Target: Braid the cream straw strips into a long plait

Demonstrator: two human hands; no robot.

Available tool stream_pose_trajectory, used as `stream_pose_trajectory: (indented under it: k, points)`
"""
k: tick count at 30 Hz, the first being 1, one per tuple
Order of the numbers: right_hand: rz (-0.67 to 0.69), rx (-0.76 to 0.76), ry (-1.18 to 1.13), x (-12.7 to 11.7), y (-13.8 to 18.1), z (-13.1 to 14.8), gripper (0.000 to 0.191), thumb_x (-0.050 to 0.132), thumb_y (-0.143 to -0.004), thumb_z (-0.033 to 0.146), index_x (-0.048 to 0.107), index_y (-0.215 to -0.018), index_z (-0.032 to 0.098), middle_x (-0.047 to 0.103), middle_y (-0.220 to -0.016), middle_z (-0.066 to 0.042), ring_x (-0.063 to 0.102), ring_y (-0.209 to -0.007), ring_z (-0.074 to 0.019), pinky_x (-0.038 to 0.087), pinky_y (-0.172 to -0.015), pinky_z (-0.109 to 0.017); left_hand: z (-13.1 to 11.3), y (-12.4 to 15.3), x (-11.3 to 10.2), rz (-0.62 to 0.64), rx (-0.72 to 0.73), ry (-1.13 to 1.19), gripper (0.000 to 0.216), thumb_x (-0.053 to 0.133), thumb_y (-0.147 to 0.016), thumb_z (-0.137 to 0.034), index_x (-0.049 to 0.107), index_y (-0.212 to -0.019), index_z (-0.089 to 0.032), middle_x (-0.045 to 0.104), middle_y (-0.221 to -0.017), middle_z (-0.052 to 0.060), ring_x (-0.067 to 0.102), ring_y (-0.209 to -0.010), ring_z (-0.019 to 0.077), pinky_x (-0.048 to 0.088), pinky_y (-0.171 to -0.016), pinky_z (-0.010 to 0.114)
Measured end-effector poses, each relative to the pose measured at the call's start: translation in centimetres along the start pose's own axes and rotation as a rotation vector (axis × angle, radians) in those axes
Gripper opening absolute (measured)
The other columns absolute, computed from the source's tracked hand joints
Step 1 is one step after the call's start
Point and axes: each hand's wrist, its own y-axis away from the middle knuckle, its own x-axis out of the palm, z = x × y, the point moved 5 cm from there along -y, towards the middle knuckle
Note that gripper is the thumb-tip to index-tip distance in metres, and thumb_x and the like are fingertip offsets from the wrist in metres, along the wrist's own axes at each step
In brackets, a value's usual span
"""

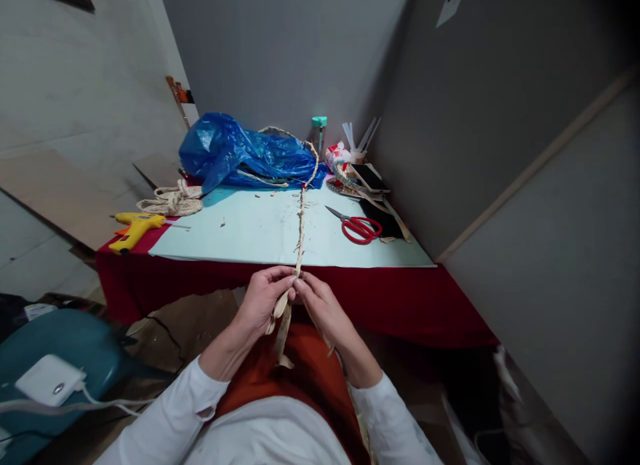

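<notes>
A thin braided cord of pale dried plant fibre runs from the back of the table toward me. Both hands meet at its near end, just in front of the table edge. My left hand pinches the braid between thumb and fingers. Close against it, my right hand pinches the same end from the other side. Loose flat strands hang below my fingers over my lap. At the far end, the cord curves up beside a blue plastic bag, with something small and red on it near the bend.
Red-handled scissors lie on the pale board. A yellow glue gun rests at the left corner near woven slippers. A phone and a green-lidded jar stand farther back. At left is a teal stool.
</notes>
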Motion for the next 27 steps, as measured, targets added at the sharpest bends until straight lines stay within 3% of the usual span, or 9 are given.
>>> stream_pose_trajectory:
  k: [3,7,14,18,20,23,27]
  points:
    - [0.005,0.036,-0.079,0.9,-0.5,-1.0,0.033,0.049,-0.089,0.042,0.069,-0.1,0.018,0.063,-0.068,0.0,0.053,-0.059,-0.0122,0.041,-0.056,-0.022,-0.6,0.1,0.0,-0.014,0.039,-0.011,0.027,0.074,-0.063,-0.02,0.064,-0.086,-0.012,0.059,-0.054,-0.003,0.052,-0.045,0.0056,0.041,-0.046,0.015]
    - [-0.012,0.018,-0.101,0.7,-0.3,-0.6,0.033,0.052,-0.087,0.044,0.072,-0.09,0.017,0.06,-0.062,-0.001,0.052,-0.058,-0.013,0.038,-0.052,-0.022,-1.1,0.4,0.2,0.001,0.058,-0.029,0.027,0.072,-0.062,-0.017,0.063,-0.087,-0.012,0.063,-0.063,-0.002,0.057,-0.05,0.0064,0.044,-0.05,0.016]
    - [-0.133,-0.019,-0.099,0.1,-0.1,-1.0,0.033,0.055,-0.086,0.041,0.075,-0.096,0.018,0.069,-0.073,-0.003,0.059,-0.068,-0.0169,0.045,-0.059,-0.025,-0.8,0.4,0.6,-0.049,0.062,-0.02,0.028,0.072,-0.06,-0.018,0.06,-0.084,-0.012,0.063,-0.059,-0.001,0.06,-0.048,0.0098,0.044,-0.051,0.018]
    - [-0.174,-0.056,-0.056,0.1,-0.2,-1.0,0.031,0.054,-0.087,0.036,0.074,-0.101,0.018,0.073,-0.087,-0.005,0.064,-0.075,-0.0184,0.049,-0.071,-0.028,-0.4,0.3,0.4,-0.055,0.034,-0.04,0.027,0.071,-0.06,-0.02,0.06,-0.085,-0.013,0.066,-0.067,0.0,0.063,-0.055,0.0121,0.047,-0.056,0.022]
    - [-0.202,-0.084,0.031,-0.1,-0.1,-0.6,0.028,0.055,-0.087,0.034,0.075,-0.098,0.018,0.074,-0.092,-0.006,0.066,-0.08,-0.02,0.05,-0.076,-0.029,-0.6,0.4,0.2,-0.044,0.082,-0.143,0.024,0.069,-0.064,-0.022,0.061,-0.086,-0.014,0.067,-0.073,0.002,0.064,-0.064,0.0136,0.048,-0.063,0.024]
    - [-0.255,-0.128,0.173,-0.4,0.1,0.2,0.024,0.056,-0.086,0.03,0.076,-0.092,0.018,0.075,-0.092,-0.006,0.067,-0.081,-0.0207,0.049,-0.075,-0.028,-1.6,0.9,-0.1,-0.057,0.23,-0.483,0.016,0.063,-0.074,-0.024,0.064,-0.088,-0.016,0.069,-0.084,0.004,0.064,-0.079,0.0168,0.047,-0.074,0.027]
    - [-0.279,-0.135,0.286,-0.5,0.5,0.8,0.025,0.054,-0.088,0.032,0.075,-0.085,0.018,0.072,-0.07,-0.004,0.062,-0.058,-0.0174,0.046,-0.058,-0.026,-3.1,1.8,-0.3,-0.134,0.364,-0.941,0.011,0.058,-0.081,-0.027,0.065,-0.077,-0.019,0.068,-0.081,0.004,0.06,-0.074,0.0172,0.042,-0.07,0.028]
